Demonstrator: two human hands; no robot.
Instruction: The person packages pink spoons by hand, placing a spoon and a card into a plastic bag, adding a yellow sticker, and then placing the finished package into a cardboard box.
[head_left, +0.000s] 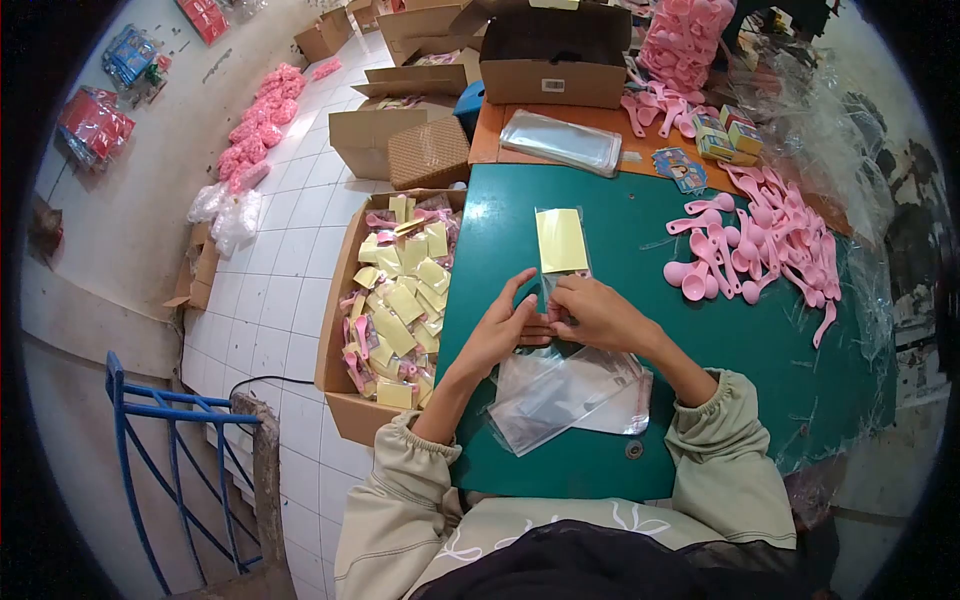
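Sleeves (pixel 398 478): pale and cuffed, they met the near edge of the green worktop (pixel 760 380), with dark cloth on the lap below them.
Blue rail (pixel 165 430): it stood on the floor, well to the left of the worktop's near corner.
Pink bundles (pixel 258 128): bagged, they lay in a row on the white floor tiles, well to the left of the worktop's far end.
Open carton (pixel 335 330): it sat on the floor against the worktop's left edge, filled with packets of yellow cards and pink pieces.
Left hand (pixel 503 328): it was over the middle of the worktop, fingers drawn together and pinched on the near end of the clear packet.
Clear packet (pixel 562 242): it stretched lengthwise over the worktop's middle, a yellow card in its far part and its near end held by both hands. Whether it rested on the surface could not be told.
Loose clear bags (pixel 565 392): they were heaped on the worktop between its middle and its near edge, between the forearms.
Right hand (pixel 597 312): it was over the worktop's middle, touching the left fingertips, with its fingers closed on the packet's same near end.
Pink spoons (pixel 760 245): they were scattered across the worktop's right part, well apart from both hands.
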